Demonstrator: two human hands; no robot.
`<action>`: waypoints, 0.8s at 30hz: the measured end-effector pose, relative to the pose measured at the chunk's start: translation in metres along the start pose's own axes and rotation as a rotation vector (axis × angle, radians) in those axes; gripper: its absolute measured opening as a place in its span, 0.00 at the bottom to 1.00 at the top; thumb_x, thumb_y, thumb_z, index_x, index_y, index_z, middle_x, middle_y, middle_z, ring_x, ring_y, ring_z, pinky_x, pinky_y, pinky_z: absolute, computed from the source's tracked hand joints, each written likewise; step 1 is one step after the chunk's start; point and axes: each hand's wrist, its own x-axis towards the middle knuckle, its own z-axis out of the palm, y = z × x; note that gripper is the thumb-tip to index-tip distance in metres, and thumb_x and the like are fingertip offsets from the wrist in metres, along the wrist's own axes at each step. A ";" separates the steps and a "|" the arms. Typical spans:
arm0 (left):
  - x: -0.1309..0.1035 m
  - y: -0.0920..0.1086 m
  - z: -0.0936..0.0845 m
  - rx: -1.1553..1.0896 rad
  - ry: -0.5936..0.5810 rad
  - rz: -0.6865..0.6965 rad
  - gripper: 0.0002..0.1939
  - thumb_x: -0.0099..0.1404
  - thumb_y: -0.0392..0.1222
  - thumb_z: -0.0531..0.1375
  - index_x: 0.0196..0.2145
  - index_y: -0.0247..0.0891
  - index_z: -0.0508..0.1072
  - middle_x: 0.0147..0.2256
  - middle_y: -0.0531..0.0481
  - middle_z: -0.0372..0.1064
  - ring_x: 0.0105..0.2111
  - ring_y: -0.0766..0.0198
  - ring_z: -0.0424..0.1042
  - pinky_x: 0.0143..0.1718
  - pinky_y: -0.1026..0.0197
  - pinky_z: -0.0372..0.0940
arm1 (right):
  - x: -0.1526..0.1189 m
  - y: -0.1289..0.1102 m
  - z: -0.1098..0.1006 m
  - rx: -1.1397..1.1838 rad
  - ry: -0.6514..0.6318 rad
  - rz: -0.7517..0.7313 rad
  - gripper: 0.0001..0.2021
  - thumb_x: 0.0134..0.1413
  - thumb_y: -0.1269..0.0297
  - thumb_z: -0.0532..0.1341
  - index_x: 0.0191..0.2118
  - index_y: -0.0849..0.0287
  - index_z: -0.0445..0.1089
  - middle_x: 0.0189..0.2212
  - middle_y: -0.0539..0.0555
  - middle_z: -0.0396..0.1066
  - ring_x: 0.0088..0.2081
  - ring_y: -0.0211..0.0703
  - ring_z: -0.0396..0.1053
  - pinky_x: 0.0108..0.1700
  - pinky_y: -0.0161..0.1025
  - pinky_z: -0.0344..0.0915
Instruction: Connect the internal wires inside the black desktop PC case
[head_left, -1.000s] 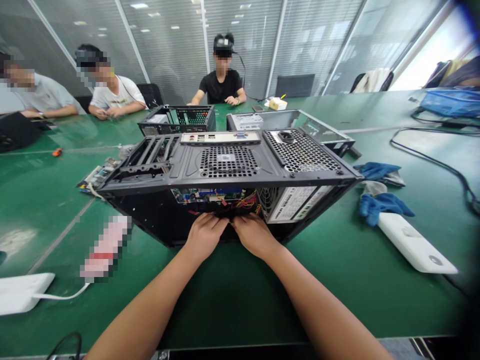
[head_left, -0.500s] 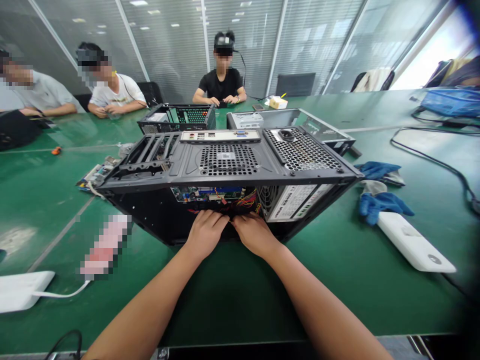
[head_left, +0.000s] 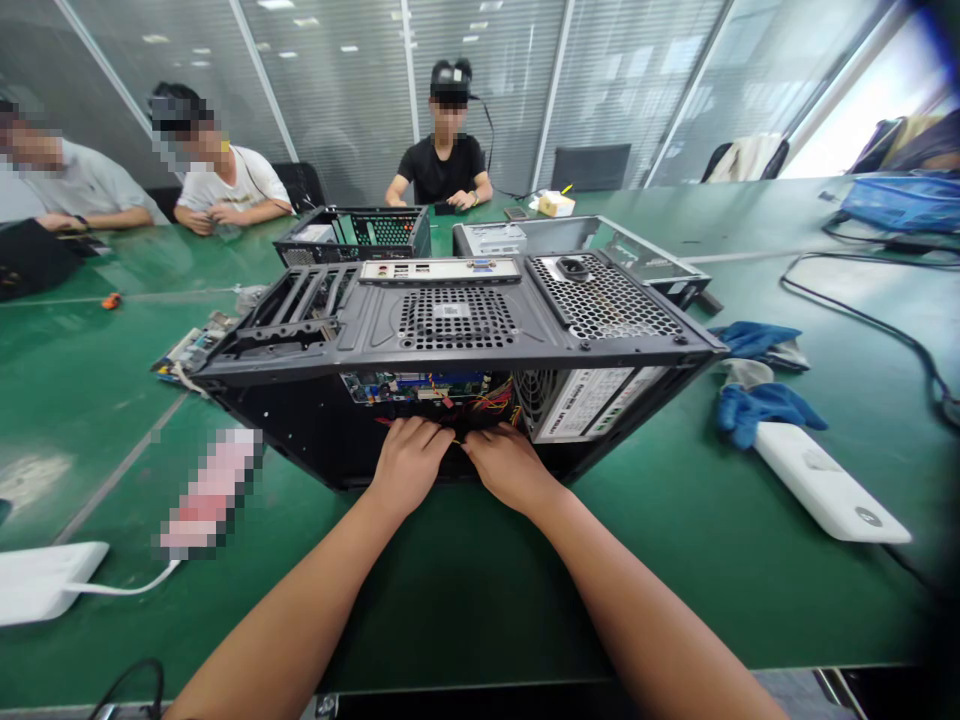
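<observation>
Left hand (head_left: 409, 462) and right hand (head_left: 510, 465) side by side, knuckles up, fingertips tucked into open side of black PC case (head_left: 450, 350) among red and yellow wires (head_left: 491, 402). Grip state: cannot tell, fingers hidden inside. Case lying mid green desk (head_left: 465, 590). Blue gloves (head_left: 761, 410) right. 2 more cases behind.

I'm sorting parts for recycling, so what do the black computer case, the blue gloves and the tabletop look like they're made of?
Computer case: probably painted sheet steel, matte black, judging by thin punched vent grilles and folded edges.
Blue gloves: soft fabric or knit, perhaps coated; they lie crumpled and limp.
Tabletop: smooth green mat or laminate, semi-gloss, since it reflects window light.
Left hand and right hand reach among the wires inside.
</observation>
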 end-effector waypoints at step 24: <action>0.000 -0.001 -0.006 -0.012 0.011 0.110 0.11 0.69 0.31 0.54 0.36 0.37 0.76 0.27 0.50 0.74 0.30 0.61 0.73 0.38 0.57 0.67 | 0.000 0.001 0.003 -0.032 -0.011 -0.002 0.11 0.67 0.70 0.51 0.37 0.61 0.70 0.34 0.56 0.75 0.38 0.46 0.72 0.46 0.42 0.58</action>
